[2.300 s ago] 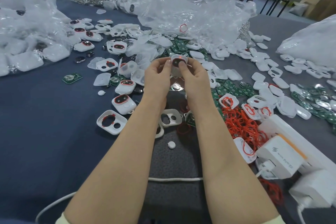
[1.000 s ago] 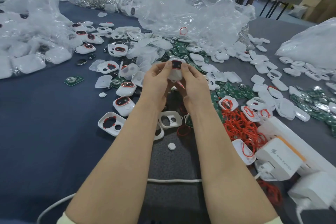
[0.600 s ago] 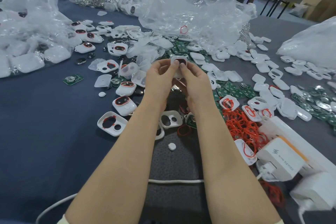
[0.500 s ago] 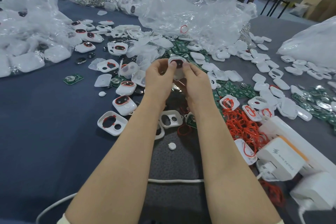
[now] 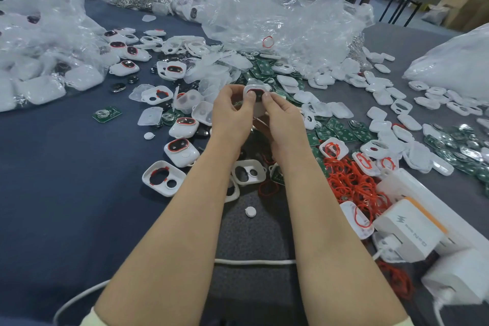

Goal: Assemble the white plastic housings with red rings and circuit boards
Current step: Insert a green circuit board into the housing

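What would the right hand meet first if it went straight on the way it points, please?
Beyond the housing it holds, the right hand would probably meet the green boards, though its height is unclear.

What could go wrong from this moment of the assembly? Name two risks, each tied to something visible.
1. The left hand and right hand pinch the white housing in the air, thumbs at its red ring. Uneven pressure might unseat the ring, or the housing could drop among the look-alike parts below.
2. The loose red rings lie right beside the power strip. Reaching for one might snag its plugs.
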`<state>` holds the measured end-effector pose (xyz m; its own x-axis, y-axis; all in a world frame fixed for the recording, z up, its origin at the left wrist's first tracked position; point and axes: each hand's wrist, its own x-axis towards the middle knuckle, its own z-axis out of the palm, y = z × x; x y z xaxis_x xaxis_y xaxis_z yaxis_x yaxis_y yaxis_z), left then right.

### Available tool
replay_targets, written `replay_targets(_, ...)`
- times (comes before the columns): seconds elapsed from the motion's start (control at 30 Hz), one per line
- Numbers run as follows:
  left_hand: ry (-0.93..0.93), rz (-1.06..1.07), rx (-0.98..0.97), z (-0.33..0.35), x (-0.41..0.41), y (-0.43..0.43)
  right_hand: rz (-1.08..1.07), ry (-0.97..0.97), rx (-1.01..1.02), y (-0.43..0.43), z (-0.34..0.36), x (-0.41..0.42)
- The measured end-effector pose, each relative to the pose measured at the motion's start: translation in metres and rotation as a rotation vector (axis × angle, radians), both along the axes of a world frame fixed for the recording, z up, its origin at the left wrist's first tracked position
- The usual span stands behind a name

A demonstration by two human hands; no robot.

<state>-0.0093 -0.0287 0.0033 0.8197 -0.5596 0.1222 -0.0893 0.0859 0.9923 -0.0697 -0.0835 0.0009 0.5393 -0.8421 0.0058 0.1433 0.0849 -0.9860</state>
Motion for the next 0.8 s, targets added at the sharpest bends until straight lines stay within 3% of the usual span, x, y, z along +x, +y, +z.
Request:
replay_targets(0.5,0.110,-0.040,-0.040,0.0040,-0.0027,0.0016,-0.001,-0.011,-0.025,-0.0027,-0.0020,0.0009)
replay_targets(0.8,0.057,-0.062,-0.062,0.0024,-0.0047,0.0012,-0.054,-0.021,-0.059,-0.0043,-0.0035,0.0002)
